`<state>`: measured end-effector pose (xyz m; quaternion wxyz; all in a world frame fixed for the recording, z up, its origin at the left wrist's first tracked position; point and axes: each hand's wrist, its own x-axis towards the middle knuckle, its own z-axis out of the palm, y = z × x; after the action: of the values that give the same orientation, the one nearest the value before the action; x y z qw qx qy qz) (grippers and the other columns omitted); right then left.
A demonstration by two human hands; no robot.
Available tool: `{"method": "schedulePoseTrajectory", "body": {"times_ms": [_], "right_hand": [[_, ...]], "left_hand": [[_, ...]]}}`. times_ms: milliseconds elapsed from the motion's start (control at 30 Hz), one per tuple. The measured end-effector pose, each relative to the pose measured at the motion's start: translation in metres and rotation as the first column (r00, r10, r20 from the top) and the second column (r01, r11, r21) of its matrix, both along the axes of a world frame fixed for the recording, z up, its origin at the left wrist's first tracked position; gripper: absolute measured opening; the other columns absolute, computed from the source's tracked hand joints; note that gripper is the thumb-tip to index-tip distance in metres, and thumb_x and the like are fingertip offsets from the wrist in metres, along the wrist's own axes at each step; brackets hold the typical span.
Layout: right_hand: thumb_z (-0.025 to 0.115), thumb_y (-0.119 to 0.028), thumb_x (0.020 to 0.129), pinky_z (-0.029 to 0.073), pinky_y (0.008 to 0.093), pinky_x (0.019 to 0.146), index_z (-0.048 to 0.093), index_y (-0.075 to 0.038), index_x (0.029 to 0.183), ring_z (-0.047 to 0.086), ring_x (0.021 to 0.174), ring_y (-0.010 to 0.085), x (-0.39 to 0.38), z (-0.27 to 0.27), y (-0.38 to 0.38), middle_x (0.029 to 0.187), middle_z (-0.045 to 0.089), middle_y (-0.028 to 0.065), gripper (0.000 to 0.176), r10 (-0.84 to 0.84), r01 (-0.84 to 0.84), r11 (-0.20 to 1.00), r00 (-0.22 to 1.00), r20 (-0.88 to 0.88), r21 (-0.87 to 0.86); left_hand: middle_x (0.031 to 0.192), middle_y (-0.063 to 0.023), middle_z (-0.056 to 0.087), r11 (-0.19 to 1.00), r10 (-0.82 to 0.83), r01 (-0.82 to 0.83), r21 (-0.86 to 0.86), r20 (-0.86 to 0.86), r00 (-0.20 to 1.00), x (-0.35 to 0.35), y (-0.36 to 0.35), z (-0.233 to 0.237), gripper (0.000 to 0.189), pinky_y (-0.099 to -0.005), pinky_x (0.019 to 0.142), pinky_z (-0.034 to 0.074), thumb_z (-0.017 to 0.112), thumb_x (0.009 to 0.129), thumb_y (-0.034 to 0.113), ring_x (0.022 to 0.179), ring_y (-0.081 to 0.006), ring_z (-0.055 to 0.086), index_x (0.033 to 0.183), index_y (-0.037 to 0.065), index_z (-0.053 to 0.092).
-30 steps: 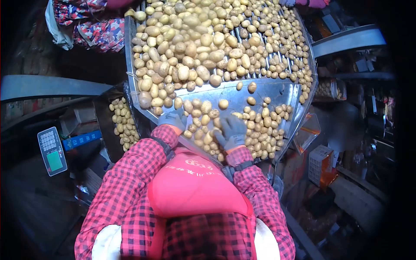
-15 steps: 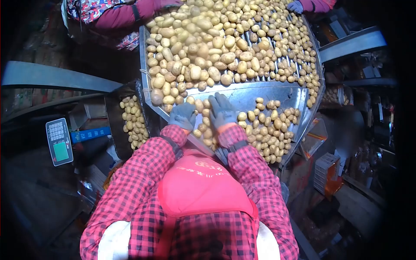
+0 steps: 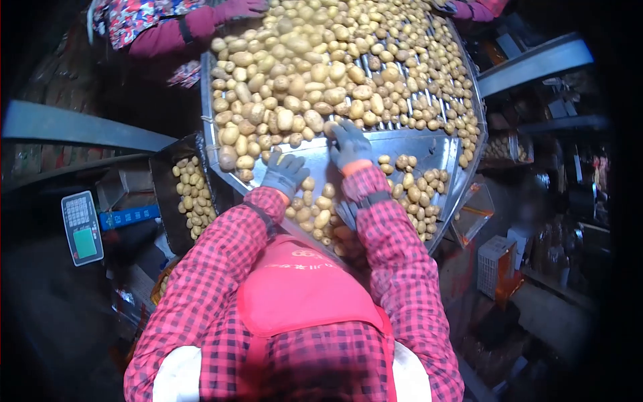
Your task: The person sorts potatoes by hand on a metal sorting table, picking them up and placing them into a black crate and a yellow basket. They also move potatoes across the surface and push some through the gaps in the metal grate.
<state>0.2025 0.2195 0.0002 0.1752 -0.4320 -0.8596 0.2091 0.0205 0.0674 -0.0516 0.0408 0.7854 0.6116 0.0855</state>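
Observation:
My left hand [image 3: 284,173], in a grey glove, has its fingers spread at the front lip of the metal sorting table. Its fingertips are beside potatoes [image 3: 245,162] at the left edge. My right hand [image 3: 351,145], gloved alike, reaches farther forward over the bare metal strip [image 3: 408,142]. Its fingers are extended, with the tips against a potato [image 3: 329,128] at the edge of the main pile [image 3: 315,74]. Between and below my forearms lies a group of potatoes [image 3: 323,218]. Another group [image 3: 422,191] rests right of my right wrist.
Another person's gloved hand [image 3: 244,8] is at the far left of the pile, and a sleeve [image 3: 474,11] shows at the far right. A potato-filled box [image 3: 193,194] stands left, near a scale display [image 3: 83,228]. A white crate [image 3: 494,264] sits right.
My right hand has moved forward to the pile's edge. My left hand has shifted slightly, its fingers spreading more. Potatoes have gathered lower between my arms, and the view has shifted a little.

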Motion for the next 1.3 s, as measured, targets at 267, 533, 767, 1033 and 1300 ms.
{"method": "schedulePoseTrajectory", "body": {"times_ms": [267, 533, 767, 1033, 1300], "right_hand": [[0.063, -0.020, 0.092, 0.054, 0.0511, 0.093, 0.058, -0.021, 0.130, 0.064, 0.113, 0.0402, -0.026, -0.043, -0.001, 0.140, 0.052, 0.0161, 0.038, -0.088, 0.100, 0.994, 0.969, 0.232, -0.041], [0.071, -0.026, 0.087, 0.054, 0.0479, 0.091, 0.063, -0.013, 0.119, 0.067, 0.102, 0.0404, 0.015, -0.062, -0.009, 0.115, 0.067, 0.0203, 0.036, -0.361, 0.360, 0.906, 0.932, 0.038, -0.221], [0.092, -0.027, 0.064, 0.057, 0.0370, 0.086, 0.061, -0.002, 0.121, 0.068, 0.098, 0.0247, 0.038, -0.089, -0.032, 0.113, 0.069, 0.0156, 0.069, -0.501, 0.179, 0.684, 0.820, -0.277, -0.707], [0.074, -0.031, 0.082, 0.048, 0.0501, 0.093, 0.067, -0.006, 0.120, 0.062, 0.105, 0.0410, -0.042, 0.076, -0.164, 0.113, 0.065, 0.0191, 0.046, 0.338, -0.416, 0.892, 0.874, -0.350, -0.175], [0.072, -0.046, 0.083, 0.034, 0.0498, 0.110, 0.053, -0.014, 0.141, 0.046, 0.136, 0.0330, 0.038, 0.013, -0.166, 0.147, 0.049, 0.0134, 0.068, 0.128, -0.115, 0.990, 0.976, 0.177, -0.079]], "left_hand": [[0.119, -0.0086, 0.066, 0.968, 0.140, -0.122, -0.220, 0.068, 0.988, -0.006, -0.017, 0.016, 0.035, -0.0446, 0.087, 0.053, 0.068, 0.084, 0.011, 0.107, -0.0324, 0.063, 0.117, 0.023, 0.068], [0.097, -0.0098, 0.074, 0.755, 0.626, -0.222, -0.617, 0.576, 0.525, -0.015, -0.024, -0.008, 0.028, -0.0365, 0.075, 0.057, 0.070, 0.084, 0.005, 0.092, -0.0217, 0.072, 0.112, 0.008, 0.070], [0.121, -0.0120, 0.067, 0.601, 0.799, 0.577, -0.553, 0.429, -0.422, -0.006, -0.057, 0.024, 0.028, -0.0265, 0.069, 0.055, 0.053, 0.104, 0.015, 0.097, -0.0171, 0.069, 0.128, 0.001, 0.059], [0.128, -0.0165, 0.063, 0.637, 0.751, 0.683, -0.357, 0.089, -0.655, -0.027, -0.098, 0.080, 0.054, -0.0374, 0.075, 0.059, 0.053, 0.101, 0.045, 0.111, -0.0282, 0.065, 0.138, 0.006, 0.047], [0.141, -0.0173, 0.051, 0.818, 0.575, 0.563, -0.116, 0.137, -0.807, -0.154, -0.194, 0.010, 0.050, -0.0358, 0.059, 0.056, 0.053, 0.097, 0.053, 0.109, -0.0338, 0.059, 0.126, 0.013, 0.055]]}}
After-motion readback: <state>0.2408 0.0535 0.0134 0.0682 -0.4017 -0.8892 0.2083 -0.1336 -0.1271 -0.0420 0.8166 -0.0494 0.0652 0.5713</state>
